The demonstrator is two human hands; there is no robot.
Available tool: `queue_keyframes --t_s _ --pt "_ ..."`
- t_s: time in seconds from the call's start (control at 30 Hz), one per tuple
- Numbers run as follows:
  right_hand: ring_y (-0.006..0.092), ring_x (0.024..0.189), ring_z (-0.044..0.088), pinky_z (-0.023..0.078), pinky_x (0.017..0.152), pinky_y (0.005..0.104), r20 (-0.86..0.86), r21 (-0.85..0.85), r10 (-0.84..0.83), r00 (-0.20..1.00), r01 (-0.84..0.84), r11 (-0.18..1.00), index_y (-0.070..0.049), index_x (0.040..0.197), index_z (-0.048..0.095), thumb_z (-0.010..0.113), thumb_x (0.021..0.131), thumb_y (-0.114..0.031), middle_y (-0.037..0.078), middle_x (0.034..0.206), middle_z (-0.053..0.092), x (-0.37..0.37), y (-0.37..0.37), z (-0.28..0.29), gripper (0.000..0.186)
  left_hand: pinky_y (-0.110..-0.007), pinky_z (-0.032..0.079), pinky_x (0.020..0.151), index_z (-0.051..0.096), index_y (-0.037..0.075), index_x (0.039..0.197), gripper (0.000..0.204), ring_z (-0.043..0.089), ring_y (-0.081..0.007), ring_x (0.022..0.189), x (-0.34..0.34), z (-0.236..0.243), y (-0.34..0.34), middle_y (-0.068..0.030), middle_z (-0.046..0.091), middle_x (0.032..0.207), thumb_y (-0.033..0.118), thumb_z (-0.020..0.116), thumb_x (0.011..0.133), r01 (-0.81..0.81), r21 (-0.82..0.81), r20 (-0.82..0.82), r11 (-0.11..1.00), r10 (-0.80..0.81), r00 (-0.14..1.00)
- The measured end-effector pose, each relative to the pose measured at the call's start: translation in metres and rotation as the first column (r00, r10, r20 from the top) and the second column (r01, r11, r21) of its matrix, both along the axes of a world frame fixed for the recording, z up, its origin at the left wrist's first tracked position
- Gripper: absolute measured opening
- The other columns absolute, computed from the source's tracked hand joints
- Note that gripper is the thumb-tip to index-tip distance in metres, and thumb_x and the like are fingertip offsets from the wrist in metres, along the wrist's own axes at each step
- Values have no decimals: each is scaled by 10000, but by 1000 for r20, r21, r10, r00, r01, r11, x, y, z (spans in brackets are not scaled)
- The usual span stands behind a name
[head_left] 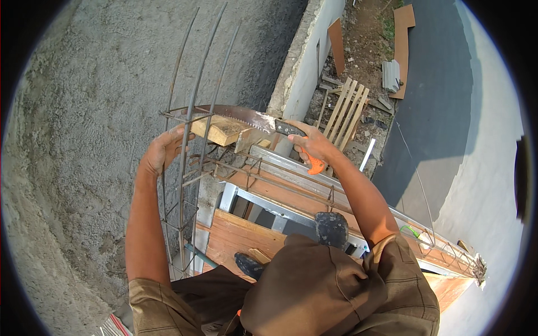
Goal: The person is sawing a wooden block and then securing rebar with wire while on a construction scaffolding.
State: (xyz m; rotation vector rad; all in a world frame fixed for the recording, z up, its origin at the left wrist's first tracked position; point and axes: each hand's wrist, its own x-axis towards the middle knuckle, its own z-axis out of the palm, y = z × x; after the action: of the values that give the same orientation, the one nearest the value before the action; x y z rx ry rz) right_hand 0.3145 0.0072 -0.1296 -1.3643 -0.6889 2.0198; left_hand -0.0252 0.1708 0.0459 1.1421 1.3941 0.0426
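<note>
Brown clothing (314,285) fills the bottom centre of the frame. Just above it, two dark boots (332,229): one over the silver metal frame (274,210), the other at a plywood board (244,235), centre-low. A flat steel-bar cage (269,172) runs from the centre toward the lower right.

Right hand (314,143), just right of centre: fingers closed around the orange and black handle of a saw (235,113). Blade points left across the upper centre, curved, brownish with a pale patch near the handle, toothed edge facing down. It lies over the top edge of a wood block (227,133), left of centre; can't tell whether the teeth touch it.

Left hand (162,148), left of centre: fingers part-curled, tips behind a steel bar and at the block's left end. Can't tell how firmly it grips. An upright steel-bar cage (193,101) stands between this hand and the saw handle, its long bars reaching the upper left; blade and block pass among them.

Farther off: rough grey surface (95,112) over the left side, pale wall (305,75) at upper centre, slatted wooden pallet (347,109) and brown sheet (401,61) at upper right.
</note>
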Motion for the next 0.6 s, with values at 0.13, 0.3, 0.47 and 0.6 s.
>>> queue_keyframes --t_s 0.13,0.3,0.47,0.6 --pt "103 462 465 401 408 310 60 -6 19 998 -19 1000 -136 1592 451 600 1071 -169 -8 638 488 -3 7 -4 543 -454 339 1178 432 -75 1561 833 466 -353 1454 0 -2 0 -233 512 1555 477 626 967 -38 -4 -11 999 38 999" --pt "110 460 468 418 419 311 17 130 13 1000 -15 991 -137 1595 451 612 1063 -183 -4 655 488 -17 18 -8 557 -433 360 1156 445 -71 1555 797 475 -341 1448 3 0 -2 -226 530 1541 448 612 974 -25 17 -36 1000 25 999" --pt "113 494 493 427 434 306 -6 65 6 1000 -6 998 -129 1594 452 630 1051 -200 1 670 489 1 -1 -15 576 -409 381 1124 446 -73 1556 778 487 -316 1420 4 1 -2 -206 540 1533 417 601 972 -23 -1 8 1000 23 1000" --pt "115 512 505 421 435 302 -4 62 1 1000 -1 998 -121 1591 454 638 1047 -205 -1 675 494 4 0 -19 580 -397 381 1117 436 -73 1562 779 494 -304 1401 6 2 -3 -196 540 1532 402 597 966 -23 -4 19 1000 23 1000"
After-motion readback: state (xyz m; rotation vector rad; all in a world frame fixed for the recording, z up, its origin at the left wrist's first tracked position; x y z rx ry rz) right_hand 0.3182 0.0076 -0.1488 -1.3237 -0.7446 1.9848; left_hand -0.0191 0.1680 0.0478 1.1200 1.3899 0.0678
